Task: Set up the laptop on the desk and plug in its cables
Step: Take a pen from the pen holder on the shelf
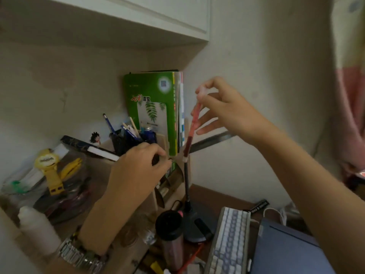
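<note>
Cluttered counter (213, 196) in a wall corner, white cabinet (167, 18) overhead. I see my right hand (223, 107) raised, thumb and fingertips pinched on the white top end of a red pen-like stick (194, 121) that hangs down in front of the green book (152, 107); other fingers spread. My left hand (136, 169) is lower, fingers curled shut at the front edge of the wooden organizer (175, 180); something small and dark seems to be in the grip, can't tell what. Metal watch (79, 254) on that wrist. Pens stand in a dark cup (122, 143) just behind the left hand. Laptop (284, 252) lies closed at bottom right, dark blue lid, touched by neither hand. White-grey keyboard (229, 242) sits tilted just left of it. Desk lamp (191, 222) with black gooseneck stands between organizer and keyboard; black-lidded tumbler (170, 236) near its base. Yellow wristwatch (49, 169) on the left pile.
</note>
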`<state>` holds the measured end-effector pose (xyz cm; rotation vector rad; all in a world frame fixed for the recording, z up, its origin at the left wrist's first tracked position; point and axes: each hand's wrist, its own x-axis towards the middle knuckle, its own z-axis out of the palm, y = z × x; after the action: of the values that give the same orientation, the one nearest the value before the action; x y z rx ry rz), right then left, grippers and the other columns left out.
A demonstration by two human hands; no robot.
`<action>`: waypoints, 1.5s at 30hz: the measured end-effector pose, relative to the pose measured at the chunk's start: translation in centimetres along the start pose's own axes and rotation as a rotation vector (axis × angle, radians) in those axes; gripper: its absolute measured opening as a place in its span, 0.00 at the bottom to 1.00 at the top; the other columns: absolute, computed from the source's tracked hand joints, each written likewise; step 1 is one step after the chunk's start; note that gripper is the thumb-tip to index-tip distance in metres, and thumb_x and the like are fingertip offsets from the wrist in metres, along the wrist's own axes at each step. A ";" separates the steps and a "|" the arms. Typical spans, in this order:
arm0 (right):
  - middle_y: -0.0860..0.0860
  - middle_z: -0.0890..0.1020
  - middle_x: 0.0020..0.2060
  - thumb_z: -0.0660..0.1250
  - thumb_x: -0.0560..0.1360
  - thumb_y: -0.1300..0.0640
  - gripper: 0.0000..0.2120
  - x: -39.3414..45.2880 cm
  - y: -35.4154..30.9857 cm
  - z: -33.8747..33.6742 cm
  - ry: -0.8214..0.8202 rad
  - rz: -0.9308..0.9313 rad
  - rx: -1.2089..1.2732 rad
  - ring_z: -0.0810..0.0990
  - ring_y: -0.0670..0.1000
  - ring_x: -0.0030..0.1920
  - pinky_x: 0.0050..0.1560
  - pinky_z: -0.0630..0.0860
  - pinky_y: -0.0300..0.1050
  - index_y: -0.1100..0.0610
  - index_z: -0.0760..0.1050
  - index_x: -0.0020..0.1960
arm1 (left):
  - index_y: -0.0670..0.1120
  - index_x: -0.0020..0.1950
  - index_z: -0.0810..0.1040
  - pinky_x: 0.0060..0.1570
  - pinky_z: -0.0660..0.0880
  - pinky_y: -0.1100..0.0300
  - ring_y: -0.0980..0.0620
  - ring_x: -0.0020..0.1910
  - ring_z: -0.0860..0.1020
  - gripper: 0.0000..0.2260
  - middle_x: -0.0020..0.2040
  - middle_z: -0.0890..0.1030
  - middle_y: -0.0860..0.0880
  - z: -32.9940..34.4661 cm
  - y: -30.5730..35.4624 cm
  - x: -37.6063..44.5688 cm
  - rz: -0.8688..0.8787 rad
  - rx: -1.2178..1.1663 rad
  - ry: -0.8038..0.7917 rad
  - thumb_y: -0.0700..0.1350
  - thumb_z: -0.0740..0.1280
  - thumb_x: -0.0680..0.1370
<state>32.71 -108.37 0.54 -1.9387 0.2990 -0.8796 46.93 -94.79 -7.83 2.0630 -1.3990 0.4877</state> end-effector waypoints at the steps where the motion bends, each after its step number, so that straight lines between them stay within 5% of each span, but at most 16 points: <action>1: 0.58 0.80 0.41 0.57 0.80 0.56 0.11 -1.3 0.2 -1.0 0.013 0.013 0.009 0.83 0.59 0.35 0.36 0.83 0.55 0.62 0.66 0.58 | 0.53 0.48 0.78 0.35 0.67 0.67 0.57 0.44 0.75 0.08 0.45 0.78 0.55 0.1 1.2 -0.5 0.026 -0.022 0.000 0.54 0.66 0.72; 6: 0.58 0.79 0.39 0.58 0.80 0.56 0.11 -7.8 2.1 -6.2 0.080 0.075 -0.008 0.82 0.57 0.35 0.34 0.83 0.51 0.60 0.67 0.59 | 0.52 0.49 0.78 0.41 0.74 0.58 0.55 0.44 0.76 0.10 0.47 0.78 0.54 2.5 6.9 -3.6 0.088 -0.167 -0.034 0.54 0.65 0.71; 13: 0.55 0.80 0.39 0.60 0.78 0.55 0.10 -18.5 7.5 -12.2 0.244 0.211 -0.164 0.83 0.55 0.36 0.32 0.82 0.48 0.51 0.72 0.58 | 0.57 0.49 0.75 0.38 0.58 0.73 0.60 0.44 0.70 0.08 0.44 0.72 0.61 10.0 12.6 -9.1 0.145 -0.234 -0.228 0.56 0.63 0.72; 19: 0.50 0.77 0.35 0.60 0.78 0.55 0.10 -29.7 13.4 -15.3 0.395 0.443 -0.338 0.83 0.50 0.31 0.30 0.82 0.49 0.51 0.72 0.59 | 0.54 0.47 0.77 0.33 0.66 0.69 0.58 0.41 0.75 0.07 0.45 0.80 0.57 15.5 17.0 -14.2 0.263 -0.294 -0.495 0.53 0.68 0.71; 22: 0.51 0.77 0.36 0.60 0.78 0.56 0.10 -34.9 15.6 -15.7 0.427 0.573 -0.320 0.82 0.49 0.30 0.29 0.80 0.44 0.51 0.70 0.59 | 0.53 0.49 0.77 0.38 0.72 0.60 0.55 0.45 0.78 0.08 0.47 0.80 0.56 18.0 18.6 -16.5 0.296 -0.302 -0.611 0.52 0.67 0.71; 30: 0.52 0.78 0.38 0.63 0.76 0.53 0.06 -44.5 19.7 -13.6 0.533 0.837 -0.363 0.81 0.51 0.27 0.24 0.79 0.45 0.49 0.68 0.52 | 0.51 0.47 0.78 0.41 0.73 0.56 0.50 0.46 0.77 0.06 0.47 0.81 0.53 22.4 20.3 -21.0 0.404 -0.271 -0.778 0.50 0.68 0.72; 36: 0.55 0.81 0.33 0.60 0.78 0.55 0.04 -49.7 22.9 -10.0 0.450 1.021 -0.493 0.80 0.54 0.26 0.33 0.80 0.57 0.51 0.66 0.52 | 0.49 0.48 0.78 0.41 0.72 0.57 0.50 0.45 0.78 0.07 0.47 0.82 0.51 24.3 19.4 -23.0 0.477 -0.194 -0.865 0.49 0.68 0.72; 45: 0.59 0.81 0.45 0.58 0.77 0.58 0.12 -53.0 25.4 -6.5 0.286 1.192 -0.632 0.78 0.60 0.41 0.43 0.78 0.58 0.55 0.63 0.60 | 0.49 0.44 0.78 0.34 0.67 0.60 0.50 0.38 0.78 0.06 0.41 0.82 0.51 25.9 16.9 -25.1 0.531 -0.111 -0.931 0.48 0.71 0.69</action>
<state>-5.67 -97.38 -43.12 -1.6732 1.8372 -0.2242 21.06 -98.56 -37.89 1.8620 -2.4535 -0.4338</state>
